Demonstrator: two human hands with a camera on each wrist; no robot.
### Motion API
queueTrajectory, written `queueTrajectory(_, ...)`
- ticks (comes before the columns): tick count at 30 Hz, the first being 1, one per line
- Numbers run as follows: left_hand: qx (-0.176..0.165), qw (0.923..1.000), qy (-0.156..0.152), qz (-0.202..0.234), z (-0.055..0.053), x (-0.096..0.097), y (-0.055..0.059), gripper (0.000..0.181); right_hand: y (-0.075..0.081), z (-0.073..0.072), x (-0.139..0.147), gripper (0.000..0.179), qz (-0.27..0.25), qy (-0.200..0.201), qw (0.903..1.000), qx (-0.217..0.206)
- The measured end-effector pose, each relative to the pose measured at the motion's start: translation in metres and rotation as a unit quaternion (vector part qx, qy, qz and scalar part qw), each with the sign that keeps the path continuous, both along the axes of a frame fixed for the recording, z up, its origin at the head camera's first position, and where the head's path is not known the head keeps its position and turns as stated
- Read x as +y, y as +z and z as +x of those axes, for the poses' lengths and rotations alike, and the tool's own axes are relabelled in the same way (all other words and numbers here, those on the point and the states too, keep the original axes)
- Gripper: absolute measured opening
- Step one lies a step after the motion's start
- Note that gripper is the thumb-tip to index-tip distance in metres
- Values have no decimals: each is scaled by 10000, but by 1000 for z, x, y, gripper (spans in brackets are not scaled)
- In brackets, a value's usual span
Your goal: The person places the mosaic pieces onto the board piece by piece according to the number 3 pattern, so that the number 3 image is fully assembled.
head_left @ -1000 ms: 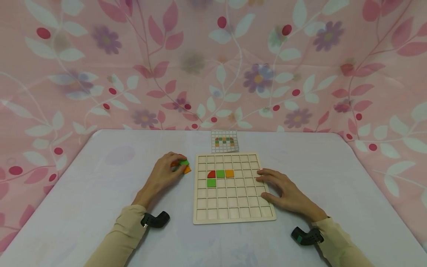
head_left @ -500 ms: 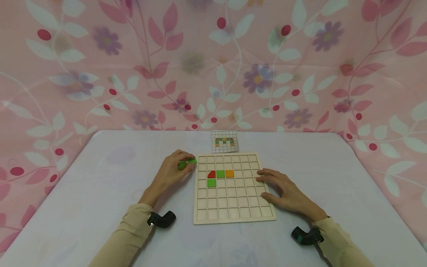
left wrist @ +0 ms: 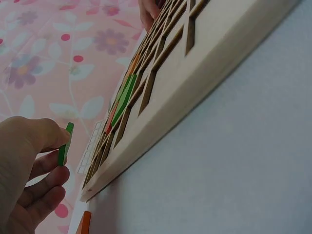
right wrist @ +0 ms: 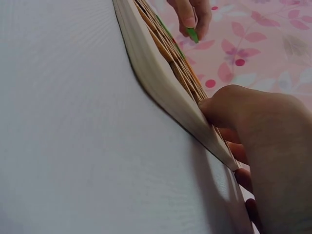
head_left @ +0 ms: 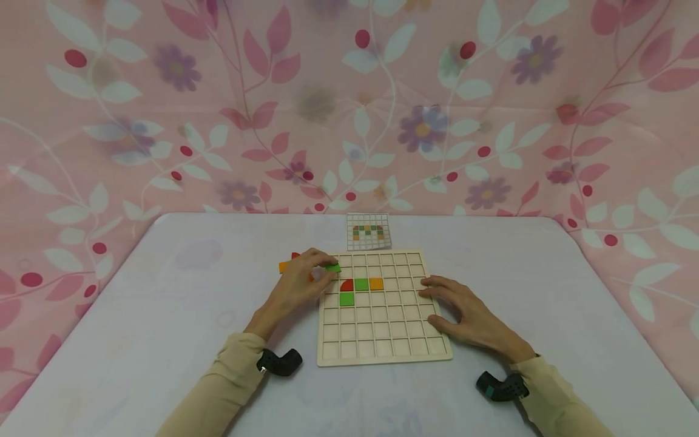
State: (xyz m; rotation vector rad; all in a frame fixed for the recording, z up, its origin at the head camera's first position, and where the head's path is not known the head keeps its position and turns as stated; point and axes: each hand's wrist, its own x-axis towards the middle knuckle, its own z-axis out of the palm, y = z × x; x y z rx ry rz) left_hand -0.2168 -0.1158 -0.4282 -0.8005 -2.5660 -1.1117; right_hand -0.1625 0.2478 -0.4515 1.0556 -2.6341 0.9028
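Observation:
My left hand (head_left: 297, 279) pinches a green square tile (head_left: 334, 267) between thumb and fingertips, over the upper left corner of the pale gridded wooden board (head_left: 382, 357). In the left wrist view this tile (left wrist: 65, 145) is seen edge-on, held up off the board. A red quarter-round tile (head_left: 347, 285), a green tile (head_left: 361, 284) and an orange tile (head_left: 376, 284) lie in one row of cells. Below the red one sits another green tile (head_left: 346, 298). With fingers spread, my right hand (head_left: 472, 312) rests on the board's right edge, holding no tile.
Loose tiles lie left of the board, partly hidden by the left hand, among them an orange one (head_left: 283, 267) and a red one (head_left: 295, 255). Behind the board is a small card (head_left: 368, 232) printed with a coloured tile pattern. A floral curtain (head_left: 349, 121) hangs at the back.
My left hand has moved right from the loose tiles to over the board's corner, carrying the green tile. Some loose tiles have come into view behind it. My right hand has stayed still.

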Motion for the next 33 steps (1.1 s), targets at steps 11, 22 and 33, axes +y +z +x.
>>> queueTrajectory(11,-79,9996,-241,-113,5,24,6,21,0,1,-2,44,89,-112,9998,108)
queueTrajectory(22,114,9980,-547,-310,10,49,3,20,1,2,-3,43,36,-71,9997,218)
queueTrajectory(33,-220,9968,-624,-450,14,64,-3,21,1,3,-4,42,73,-167,9998,30)
